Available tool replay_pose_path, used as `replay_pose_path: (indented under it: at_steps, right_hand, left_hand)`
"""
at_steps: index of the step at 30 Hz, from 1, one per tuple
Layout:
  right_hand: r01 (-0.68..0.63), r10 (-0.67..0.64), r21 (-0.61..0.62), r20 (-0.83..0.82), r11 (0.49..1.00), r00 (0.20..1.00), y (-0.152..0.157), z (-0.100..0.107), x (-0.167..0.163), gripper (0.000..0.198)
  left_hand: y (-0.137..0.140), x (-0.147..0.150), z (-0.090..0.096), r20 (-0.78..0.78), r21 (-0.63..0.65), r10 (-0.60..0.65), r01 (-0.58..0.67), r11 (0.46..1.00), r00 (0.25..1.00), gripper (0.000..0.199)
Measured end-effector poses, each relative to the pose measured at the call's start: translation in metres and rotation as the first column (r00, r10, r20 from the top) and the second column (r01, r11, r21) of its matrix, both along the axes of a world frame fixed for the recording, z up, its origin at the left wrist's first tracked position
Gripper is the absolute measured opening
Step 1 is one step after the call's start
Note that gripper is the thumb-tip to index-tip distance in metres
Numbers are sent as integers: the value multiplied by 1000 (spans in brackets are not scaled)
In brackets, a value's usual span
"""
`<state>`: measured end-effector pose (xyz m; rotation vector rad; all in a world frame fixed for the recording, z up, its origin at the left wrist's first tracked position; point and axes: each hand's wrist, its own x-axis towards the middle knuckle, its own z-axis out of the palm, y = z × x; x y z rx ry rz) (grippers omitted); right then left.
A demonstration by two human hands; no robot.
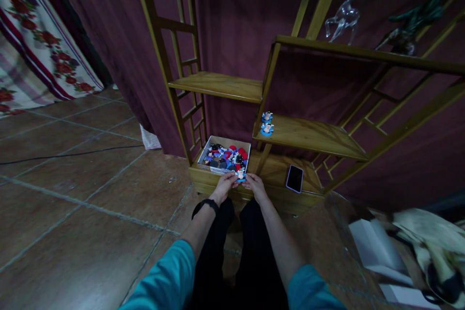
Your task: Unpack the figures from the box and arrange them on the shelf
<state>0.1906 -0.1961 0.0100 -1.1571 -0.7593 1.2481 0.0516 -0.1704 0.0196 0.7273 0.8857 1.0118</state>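
Observation:
Between my two hands is a small figurine (241,174) on a blue base, pinched from both sides. My left hand (225,185), with a dark band at the wrist, grips its left edge. On the other side the fingers of my right hand (255,185) close on its right edge. Just behind it stands a white box (248,149) filled with several small red, blue, black and white figurines (225,157). Two similar figurines (267,129) on blue bases stand one behind the other at the left end of a wooden shelf (316,138).
A phone (294,178) lies on the lower board at the right. Higher up, a clear glass deer (344,17) and a dark green ornament (410,24) stand on the top shelf (348,49). White boxes (378,247) and cloth lie on the floor at the right. A cable (72,154) crosses the tiles.

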Motion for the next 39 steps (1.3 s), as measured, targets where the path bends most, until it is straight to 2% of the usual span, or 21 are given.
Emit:
replay_pose_path:
  at_steps: [9,17,27,39]
  right_hand:
    - [25,-25,1,-25,1000,999,-2,4,-2,38]
    - [-35,34,29,12,999,999,-4,7,0,32]
    - [-49,49,24,11,998,999,-9,19,-3,32]
    - [-72,72,27,11,997,997,-8,19,-2,34]
  left_hand:
    - [2,0,-3,-16,27,-12,13,1000,1000,28]
    - [2,0,-4,-23,72,-38,40,997,999,31]
    - [3,-1,-5,-32,69,-39,41,997,999,33]
    - [3,0,-2,-34,42,-22,23,999,999,28]
